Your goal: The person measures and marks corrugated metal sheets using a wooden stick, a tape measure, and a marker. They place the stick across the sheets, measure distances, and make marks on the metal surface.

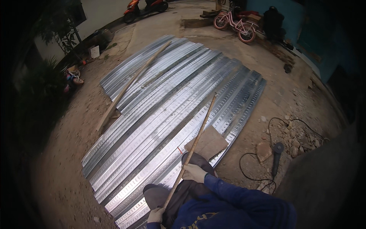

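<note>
Over ridged sheets (164,110), a long thin tan rod (198,137) in curled fingers (186,173) of both hands (195,173) (155,216).

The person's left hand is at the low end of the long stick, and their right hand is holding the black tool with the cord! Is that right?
Not quite: the right hand isn't holding the black tool. The head view shows it gripping the same long stick, higher up than the left hand. The tool with the cord lies on the ground off to the right.
</note>
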